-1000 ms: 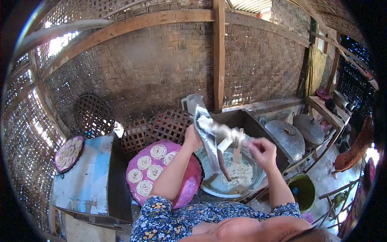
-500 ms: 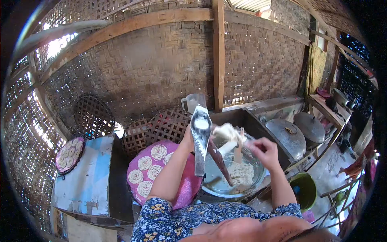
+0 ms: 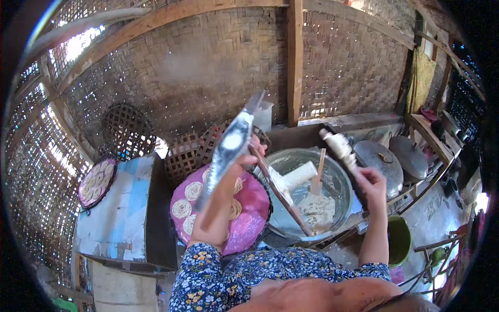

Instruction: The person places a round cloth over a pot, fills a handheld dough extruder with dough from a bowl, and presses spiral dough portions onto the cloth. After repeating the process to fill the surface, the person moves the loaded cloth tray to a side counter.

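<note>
My left hand (image 3: pixel 255 150) is closed around a long tool with a pale metal-covered bar (image 3: pixel 230 143), blurred by motion, which has a round whitish hollow in its middle. A brown wooden bar (image 3: pixel 283 192) slants from the same hand down over the basin. On the right, my right hand (image 3: pixel 373 182) grips the lower end of a dough-coated stick (image 3: pixel 340 148), its dark tip pointing up and left. Between them sits a metal basin (image 3: pixel 347 179) holding soft dough (image 3: pixel 316 212), a white cylinder (image 3: pixel 300 174) and a wooden spatula (image 3: pixel 319 171).
A round pink tray (image 3: pixel 252 216) with several coiled noodle nests lies left of the basin. Another such tray (image 3: pixel 97 183) rests on a blue-white box (image 3: pixel 117 208). Two lidded pots (image 3: pixel 382 166) stand right, above a green bucket (image 3: pixel 399 242). Woven baskets lean behind.
My right hand has swung right, carrying the dough-coated stick away from the tool in my left hand. The metal-covered bar has tilted and shifted left. The view has moved slightly.
</note>
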